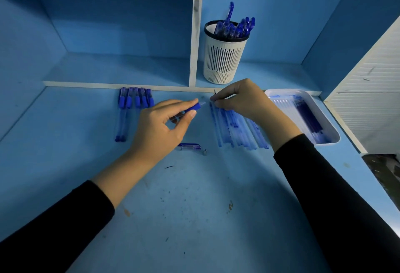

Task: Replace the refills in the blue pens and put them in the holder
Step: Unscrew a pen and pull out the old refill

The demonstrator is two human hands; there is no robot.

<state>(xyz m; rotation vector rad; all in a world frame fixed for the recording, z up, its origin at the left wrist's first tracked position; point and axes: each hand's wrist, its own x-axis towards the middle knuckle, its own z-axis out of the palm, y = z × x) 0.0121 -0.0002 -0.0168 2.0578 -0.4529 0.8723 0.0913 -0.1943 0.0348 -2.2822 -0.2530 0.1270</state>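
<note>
Gripping pen point(195, 107) in left hand point(160, 125), pinching one of the refills point(236, 131) mid-desk with right hand point(240, 101). Behind them: holder point(225, 56) with blue pens point(240, 28) inside. At left: loose pens point(134, 104) in a row.

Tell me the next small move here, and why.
Probably lift the thin refill the right hand pinches and slide it into the blue-gripped clear pen barrel the left hand holds, since its open end points toward that refill.

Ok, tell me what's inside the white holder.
Several blue pens stand in the holder, their tops above the black rim. Its slatted wall hides their lower ends and the bottom.
</note>
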